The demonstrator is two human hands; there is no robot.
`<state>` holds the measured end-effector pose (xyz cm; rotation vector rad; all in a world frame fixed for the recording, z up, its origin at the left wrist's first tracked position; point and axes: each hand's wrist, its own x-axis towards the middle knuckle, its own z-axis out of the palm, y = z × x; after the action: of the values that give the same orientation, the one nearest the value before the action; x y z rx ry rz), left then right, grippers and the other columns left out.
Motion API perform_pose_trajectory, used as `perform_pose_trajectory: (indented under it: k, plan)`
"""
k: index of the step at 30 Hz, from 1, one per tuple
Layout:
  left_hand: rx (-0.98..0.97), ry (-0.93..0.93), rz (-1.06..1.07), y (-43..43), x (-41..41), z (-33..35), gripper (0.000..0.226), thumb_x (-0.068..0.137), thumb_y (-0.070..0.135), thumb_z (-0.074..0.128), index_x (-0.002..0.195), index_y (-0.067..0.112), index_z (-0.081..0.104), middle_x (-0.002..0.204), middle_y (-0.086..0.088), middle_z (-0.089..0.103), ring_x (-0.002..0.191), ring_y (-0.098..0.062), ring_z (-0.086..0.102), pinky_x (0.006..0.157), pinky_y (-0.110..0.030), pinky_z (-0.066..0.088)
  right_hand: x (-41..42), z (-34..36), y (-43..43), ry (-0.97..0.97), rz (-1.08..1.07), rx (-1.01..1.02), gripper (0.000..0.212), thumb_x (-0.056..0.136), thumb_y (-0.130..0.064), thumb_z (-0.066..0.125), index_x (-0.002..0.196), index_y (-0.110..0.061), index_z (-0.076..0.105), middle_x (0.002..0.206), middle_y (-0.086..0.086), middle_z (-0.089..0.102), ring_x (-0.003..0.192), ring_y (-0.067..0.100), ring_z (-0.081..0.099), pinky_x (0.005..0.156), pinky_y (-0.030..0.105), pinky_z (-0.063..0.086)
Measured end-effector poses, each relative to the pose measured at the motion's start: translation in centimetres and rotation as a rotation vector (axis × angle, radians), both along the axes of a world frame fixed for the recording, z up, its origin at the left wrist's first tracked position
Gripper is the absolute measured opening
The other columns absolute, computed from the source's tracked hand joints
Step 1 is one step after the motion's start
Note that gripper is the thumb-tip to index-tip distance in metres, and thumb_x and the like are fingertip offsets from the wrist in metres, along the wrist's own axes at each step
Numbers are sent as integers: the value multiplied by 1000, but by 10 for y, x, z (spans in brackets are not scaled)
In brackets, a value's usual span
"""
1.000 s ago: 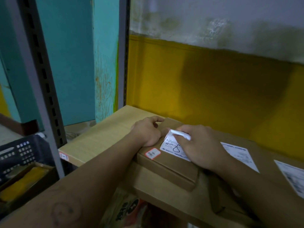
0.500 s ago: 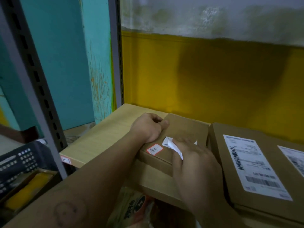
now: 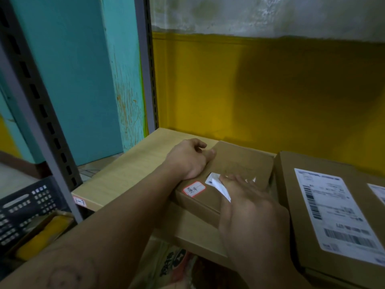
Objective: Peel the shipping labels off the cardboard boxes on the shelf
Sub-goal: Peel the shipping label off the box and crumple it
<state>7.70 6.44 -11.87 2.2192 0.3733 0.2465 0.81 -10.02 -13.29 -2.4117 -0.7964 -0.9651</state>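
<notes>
Left hand (image 3: 187, 159) is gripping the small cardboard box (image 3: 239, 161), steadying it; right hand (image 3: 248, 203) is pinching the lifted shipping label (image 3: 214, 182) in its grip.

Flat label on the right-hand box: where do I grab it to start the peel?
Shipping label: probably pick up its near-left corner, coming from the front. It lies flat with no lifted edge, and that corner sits closest to the front.
</notes>
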Motion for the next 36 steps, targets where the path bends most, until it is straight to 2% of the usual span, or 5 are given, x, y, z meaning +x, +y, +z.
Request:
perform_pose_trajectory:
  k: [7,18,23,27,36]
  plan:
    - [28,-10,7,0,4,-3,57,91,54,56,141,29,43,118,6,62,113,-19,56,103,-41,44,2,-5,1,-123,12,37,40,69,-14,41,88,-10,76,86,6,75,80,20,72,87,28,43]
    - [80,-13,5,-1,2,-2,64,91,56,53,147,30,35,126,5,59,123,-21,51,111,-43,34,0,-5,-1,-265,52,47,35,74,-8,42,83,-7,76,74,5,73,69,17,70,80,31,40]
    - [132,-25,51,0,4,-2,48,95,49,50,138,30,46,125,1,62,122,-23,52,111,-47,34,-6,-3,-3,-298,65,20,33,79,-10,46,88,-7,77,79,5,75,73,14,71,80,30,39]
    - [171,-22,36,1,6,-3,35,94,50,48,117,29,64,114,1,66,112,-22,56,105,-49,39,-7,-4,-4,-311,72,54,31,78,-6,47,89,-6,77,82,5,75,76,15,71,79,32,41]
    - [207,-2,57,-1,1,0,35,94,53,48,101,27,69,101,0,68,99,-22,60,94,-44,49,-29,-1,-13,-186,118,48,23,73,-11,59,87,-15,77,90,0,76,86,13,71,79,29,41]
